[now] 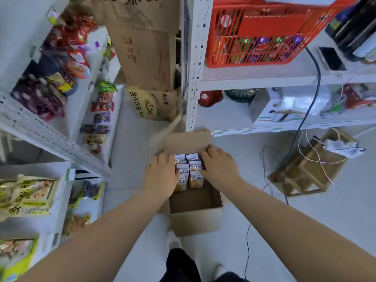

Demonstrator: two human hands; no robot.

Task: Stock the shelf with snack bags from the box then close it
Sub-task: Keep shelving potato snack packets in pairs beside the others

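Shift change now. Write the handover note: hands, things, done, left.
Left hand: open, in the box against the left of the bags.
Right hand: open, against their right; nothing lifted.
Box is on the floor, flaps up, bags in two rows at its far end, near end bare.
Shelf at left already holds snacks.
Left: move the bags to the shelf, close the box.

At the centre of the frame one open cardboard box (195,220) holds six visible snack bags (195,165), in two columns of three. Two hands, the left hand (162,176) and the right hand (219,165), reach in. One red basket (260,33) sits upper right.
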